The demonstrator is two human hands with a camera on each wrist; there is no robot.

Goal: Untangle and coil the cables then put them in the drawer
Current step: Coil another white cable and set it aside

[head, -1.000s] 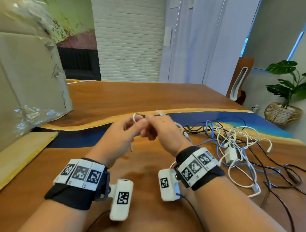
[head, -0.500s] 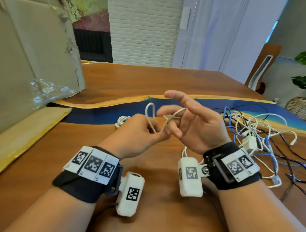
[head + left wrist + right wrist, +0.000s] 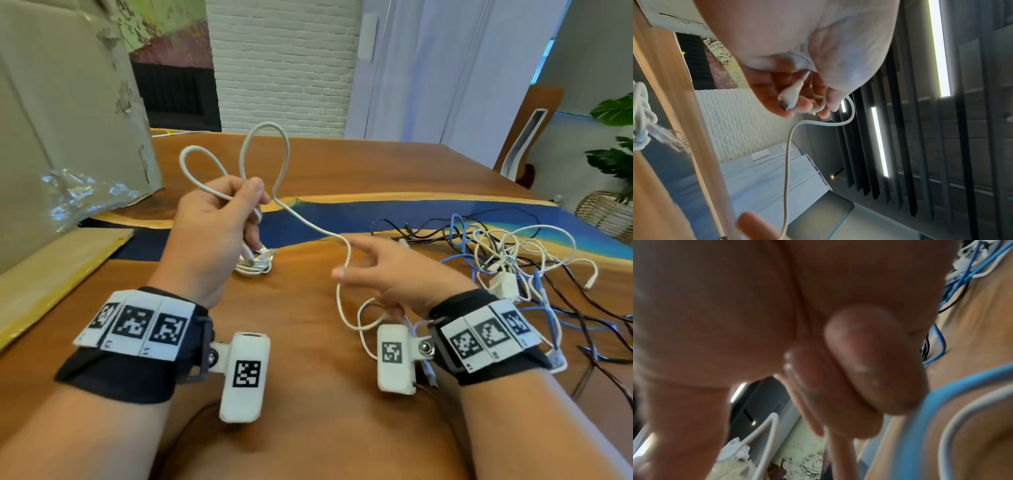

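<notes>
One coiled bundle (image 3: 255, 265) lies on the table (image 3: 308, 164), the left hand (image 3: 212, 226) grips loops of a white USB cable (image 3: 281, 161) that runs through the right hand (image 3: 404, 277), whose hold I cannot tell, and the tangle (image 3: 507, 253) awaits, no drawer visible.

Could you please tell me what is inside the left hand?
The left hand grips loops of the white cable and its plug; the palm covers how many turns.
</notes>
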